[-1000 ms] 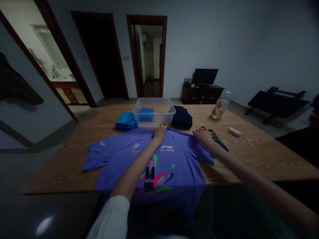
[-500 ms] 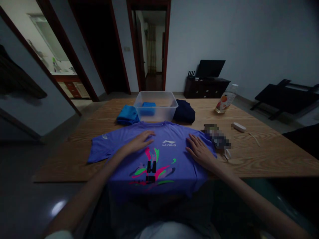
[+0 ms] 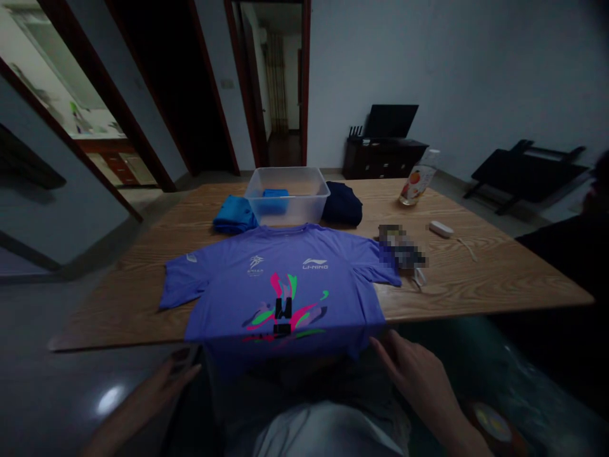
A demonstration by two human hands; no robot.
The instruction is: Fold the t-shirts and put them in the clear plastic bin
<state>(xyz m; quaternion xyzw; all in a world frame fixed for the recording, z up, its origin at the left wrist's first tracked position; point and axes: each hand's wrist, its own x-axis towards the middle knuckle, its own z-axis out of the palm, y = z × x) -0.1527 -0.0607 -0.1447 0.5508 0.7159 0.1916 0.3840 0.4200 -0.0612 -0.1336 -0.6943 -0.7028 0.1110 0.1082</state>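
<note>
A purple T-shirt (image 3: 280, 254) lies spread face up on the wooden table (image 3: 128, 285), its collar away from me. Its lower part hangs over the front edge, and a pink, green and black print covers the middle. My left hand (image 3: 174, 374) is below the table edge, left of the hanging hem, somewhat blurred, with thumb and fingers apart and nothing in it. Just right of the hem is my right hand (image 3: 412, 362), thumb and fingers parted, close to the fabric with no grip on it visible.
Behind the collar stands a clear plastic box (image 3: 290, 209) with a blue folded cloth (image 3: 275, 200) inside. Blue folded clothing (image 3: 235, 214) and a dark navy bundle (image 3: 342, 204) flank it. A bottle (image 3: 419, 179), a white object (image 3: 441, 229) and a pixelated item (image 3: 402, 246) are at the right.
Both hands have left the shirt's chest and moved back toward me, below the table's front edge. The shirt's left chest logo is uncovered. The camera view has shifted slightly.
</note>
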